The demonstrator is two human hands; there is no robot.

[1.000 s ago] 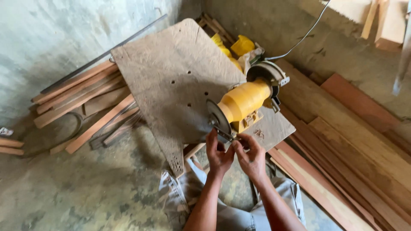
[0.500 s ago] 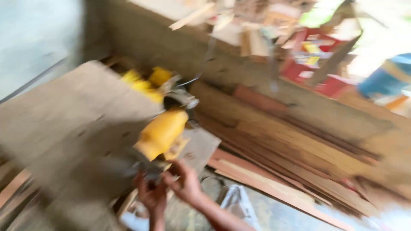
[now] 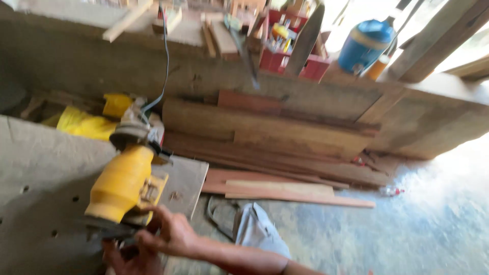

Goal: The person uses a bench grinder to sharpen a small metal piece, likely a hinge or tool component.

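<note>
two hands: right hand fingers spread on one yellow grinder, left hand grip unclear.

Left hand cut off below

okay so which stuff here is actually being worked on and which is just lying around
In use: yellow bench grinder, board under it, right hand and left hand at its near end.

Lying about: stacked planks, blue jug, red crate, yellow bag.

a woodworking shop: stacked planks, yellow bench grinder, red tool tray.
</note>
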